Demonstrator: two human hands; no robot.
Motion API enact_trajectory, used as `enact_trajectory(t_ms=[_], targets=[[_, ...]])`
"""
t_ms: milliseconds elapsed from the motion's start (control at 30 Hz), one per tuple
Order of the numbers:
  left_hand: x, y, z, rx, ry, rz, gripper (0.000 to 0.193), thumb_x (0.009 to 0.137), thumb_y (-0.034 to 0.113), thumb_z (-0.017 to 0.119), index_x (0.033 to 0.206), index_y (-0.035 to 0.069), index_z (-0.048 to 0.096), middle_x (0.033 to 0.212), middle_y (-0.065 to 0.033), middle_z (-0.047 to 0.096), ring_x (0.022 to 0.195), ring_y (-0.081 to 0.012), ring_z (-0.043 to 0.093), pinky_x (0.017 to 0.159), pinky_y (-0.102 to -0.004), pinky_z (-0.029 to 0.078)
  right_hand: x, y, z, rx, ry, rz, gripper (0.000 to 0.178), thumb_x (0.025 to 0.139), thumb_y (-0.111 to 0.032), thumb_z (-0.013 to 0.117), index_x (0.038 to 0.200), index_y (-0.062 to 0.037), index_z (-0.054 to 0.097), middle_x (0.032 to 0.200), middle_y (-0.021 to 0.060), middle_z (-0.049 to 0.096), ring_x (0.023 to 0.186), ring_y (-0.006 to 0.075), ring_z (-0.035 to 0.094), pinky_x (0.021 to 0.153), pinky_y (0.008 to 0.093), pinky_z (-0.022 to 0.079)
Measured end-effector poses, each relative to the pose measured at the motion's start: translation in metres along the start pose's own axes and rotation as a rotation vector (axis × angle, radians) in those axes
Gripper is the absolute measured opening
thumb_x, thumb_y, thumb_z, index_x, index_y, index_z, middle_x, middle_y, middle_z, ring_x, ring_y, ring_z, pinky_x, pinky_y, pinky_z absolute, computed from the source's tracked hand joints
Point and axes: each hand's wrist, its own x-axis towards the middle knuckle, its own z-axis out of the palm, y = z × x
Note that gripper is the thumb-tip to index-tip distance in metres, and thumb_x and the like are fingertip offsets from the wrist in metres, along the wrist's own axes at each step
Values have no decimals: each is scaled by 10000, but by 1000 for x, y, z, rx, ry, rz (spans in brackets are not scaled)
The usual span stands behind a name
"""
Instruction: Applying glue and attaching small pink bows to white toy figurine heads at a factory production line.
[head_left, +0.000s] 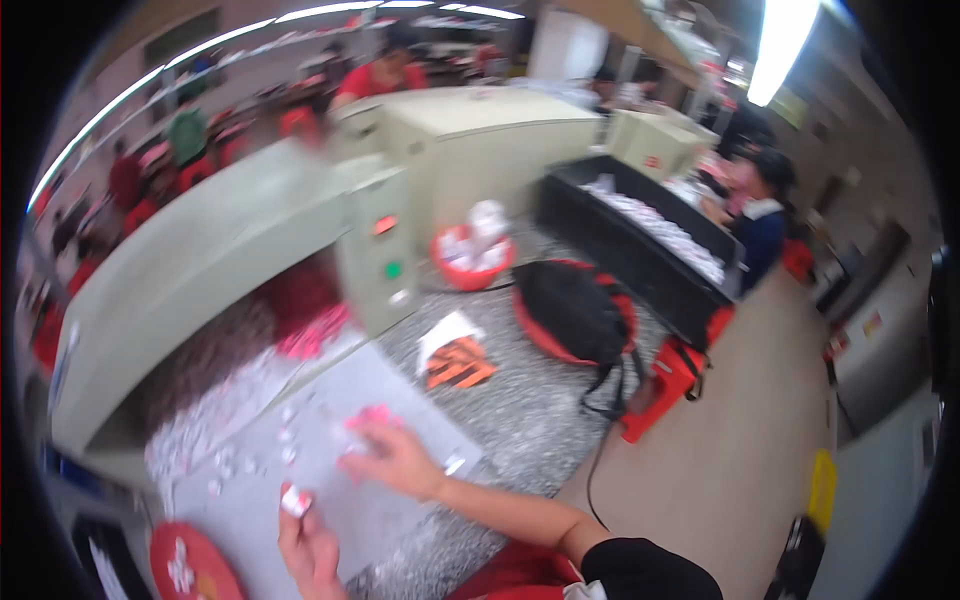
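Note:
In the lower left, my left hand (312, 552) pinches a small white piece with red on it (295, 500) at its fingertips. My right hand (402, 465) reaches over the pale grey board (350, 510), its fingers apart and somewhat blurred. Beside its fingertips is a pink piece (375, 415), too smeared to name; I cannot tell whether the fingers touch it. Several small white pieces (288, 435) lie scattered on the board. Farther left, a heap of white pieces (205, 430) and some bright pink pieces (318, 330) sit in the opening of a cream-coloured machine (215, 240).
A red bowl of white items (470, 265), an orange-and-black striped card (460, 362) and a black-and-red bag (575, 310) stand on the speckled table. Behind is a black bin of white pieces (625, 230). A red round tray (190, 565) lies lower left. People work beyond.

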Motion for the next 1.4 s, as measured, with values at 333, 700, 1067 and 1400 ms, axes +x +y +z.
enact_trajectory(t_ms=[333,700,1067,1400], targets=[[-8,5,39,67,103,114,348,776,-9,556,1114,15,476,1043,-145,541,850,-214,584,761,-280,491,-17,-48,26,-67,-23,-16,329,714,4,570,1033,40,503,925,86,560,729,108,554,650,211,441],[0,-4,53,470,226,368,312,752,-35,572,1056,-1,511,974,-105,564,861,-230,592,771,-315,497,-23,-35,25,-2,22,-11,262,752,-16,549,1003,21,486,819,58,541,651,70,499,572,193,405],[3,-14,45,517,363,397,352,781,-37,537,1128,-41,479,965,-99,544,876,-166,549,836,-341,463,-19,-27,18,-15,-36,-92,286,775,-62,576,1044,5,505,890,59,559,788,97,541,672,221,428],[1,-14,38,549,260,357,392,820,2,519,1193,-48,412,1047,-131,535,902,-186,576,781,-210,490,-21,-33,16,-47,-57,-78,270,779,-100,581,1031,-20,528,952,71,578,899,127,544,750,249,424]])
